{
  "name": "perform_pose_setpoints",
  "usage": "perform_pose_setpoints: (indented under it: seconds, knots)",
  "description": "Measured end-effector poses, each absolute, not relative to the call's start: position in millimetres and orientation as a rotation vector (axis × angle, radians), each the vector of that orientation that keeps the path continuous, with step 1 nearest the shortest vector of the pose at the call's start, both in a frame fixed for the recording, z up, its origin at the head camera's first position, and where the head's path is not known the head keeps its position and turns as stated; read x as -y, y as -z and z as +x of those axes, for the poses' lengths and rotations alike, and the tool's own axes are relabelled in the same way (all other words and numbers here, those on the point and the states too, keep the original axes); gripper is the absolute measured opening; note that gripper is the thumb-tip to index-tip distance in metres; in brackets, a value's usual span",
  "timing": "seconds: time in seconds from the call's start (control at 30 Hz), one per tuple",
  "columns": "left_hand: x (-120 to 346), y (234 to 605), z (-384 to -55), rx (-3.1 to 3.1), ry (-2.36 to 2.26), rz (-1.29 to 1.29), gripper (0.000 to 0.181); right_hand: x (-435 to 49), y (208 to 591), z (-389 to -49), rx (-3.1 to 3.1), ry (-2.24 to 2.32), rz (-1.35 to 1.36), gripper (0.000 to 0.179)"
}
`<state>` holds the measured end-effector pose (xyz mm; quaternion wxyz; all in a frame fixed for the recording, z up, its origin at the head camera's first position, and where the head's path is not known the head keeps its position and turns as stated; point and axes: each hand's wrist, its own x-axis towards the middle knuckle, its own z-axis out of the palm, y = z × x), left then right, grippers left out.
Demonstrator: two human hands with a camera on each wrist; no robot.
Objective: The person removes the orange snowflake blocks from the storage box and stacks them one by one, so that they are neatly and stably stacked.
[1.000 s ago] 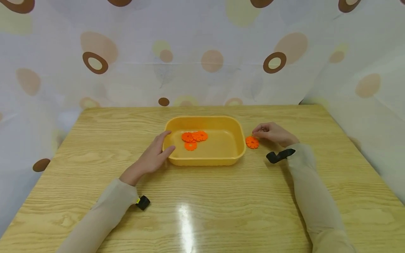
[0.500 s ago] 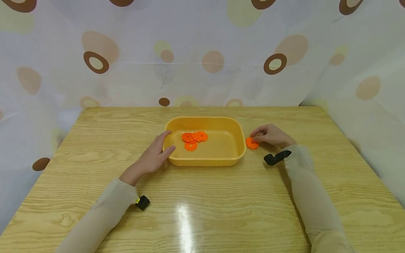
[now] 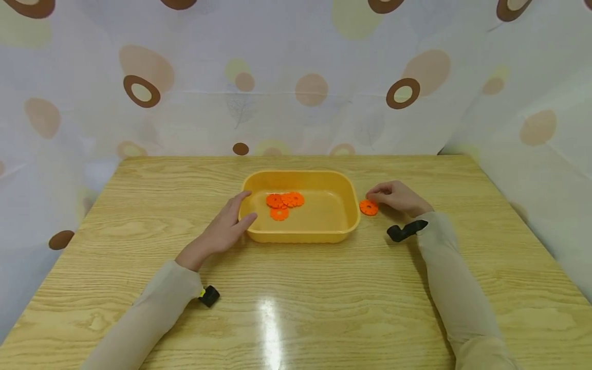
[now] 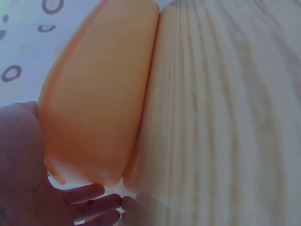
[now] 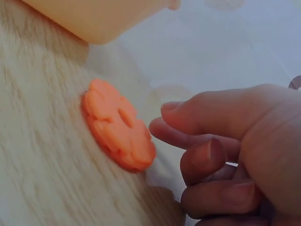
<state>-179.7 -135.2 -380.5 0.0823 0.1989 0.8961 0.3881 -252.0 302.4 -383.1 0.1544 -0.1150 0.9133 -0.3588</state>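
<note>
At the left end of a yellow plastic tub (image 3: 302, 237), my left hand (image 3: 222, 226) grips the rim. Its thumb and index finger reach over the edge, while other fingers (image 4: 96, 205) show outside the wall in the left wrist view. Orange flower-shaped plastic discs (image 3: 279, 213) lie overlapping inside the tub, left of its middle. One more orange disc (image 5: 117, 125), notched and with a central slot, lies on the table just right of the tub; its side looks layered. My right hand (image 3: 400, 197) is beside it, index fingertip right at its edge, other fingers loosely bent, nothing held.
The wooden table (image 3: 314, 298) ends at the back against a pale patterned cloth (image 3: 277, 118), which also hangs at both sides. Each sleeve cuff carries a small black camera (image 3: 407, 231). Light glares off the table front.
My right hand dips over the loose disc half a second ago, thumb on it, then draws slightly back to its edge. The left hand and tub stay put.
</note>
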Motion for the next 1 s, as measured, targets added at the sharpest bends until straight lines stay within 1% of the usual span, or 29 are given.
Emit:
perform_pose_setpoints:
  seconds: [0.2, 0.43, 0.67, 0.83, 1.0]
  knots:
    - [135.8, 380.2, -179.8, -2.679, -1.157, 0.592, 0.062, -303.2, 382.3, -252.4, -2.591, 1.148, -0.332, 0.042]
    - [135.6, 379.1, -179.4, -2.688, -1.160, 0.599, 0.061, -295.5, 372.9, -251.4, -2.488, 1.382, -0.338, 0.044]
    - [134.0, 379.8, -179.5, -2.684, -1.176, 0.593, 0.060, -285.0, 363.1, -249.7, -2.431, 1.471, -0.378, 0.045]
    - [134.5, 380.7, -179.7, -2.689, -1.170, 0.595, 0.060, -277.4, 358.1, -250.3, -2.436, 1.494, -0.366, 0.043]
    - [135.2, 380.4, -179.7, -2.684, -1.172, 0.599, 0.061, -268.8, 350.7, -250.9, -2.377, 1.570, -0.379, 0.027]
